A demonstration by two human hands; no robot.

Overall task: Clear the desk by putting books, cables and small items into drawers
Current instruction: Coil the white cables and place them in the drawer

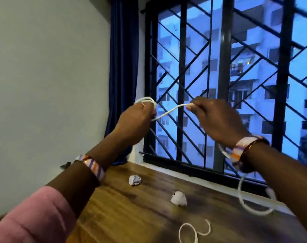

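Cable held up between two hands over the desk

Window point(237, 85) with a dark diagonal grille fills the frame from 12 to 3 o'clock, apartment blocks showing behind it; a navy curtain point(122, 67) hangs at 11 o'clock beside a pale wall point(43, 76). Below, the wooden desk point(131, 216) spans 5 to 7 o'clock.

Both hands are raised in front of the grille at centre. The left hand point(137, 121), at 10 o'clock of centre, has its fingers curled round a small coil of the white cable point(170, 111), loops showing above the knuckles. The right hand point(217, 120), at 2 o'clock of centre, pinches the same cable between thumb and fingertips, a short span stretched between the two hands. From the right wrist the cable drops down to the desk at 4 o'clock, and a looped length lies on the wood at 5 o'clock.

Each wrist wears a striped band. Two crumpled paper balls point(178, 198) sit on the desk near 6 o'clock, apart from each other.
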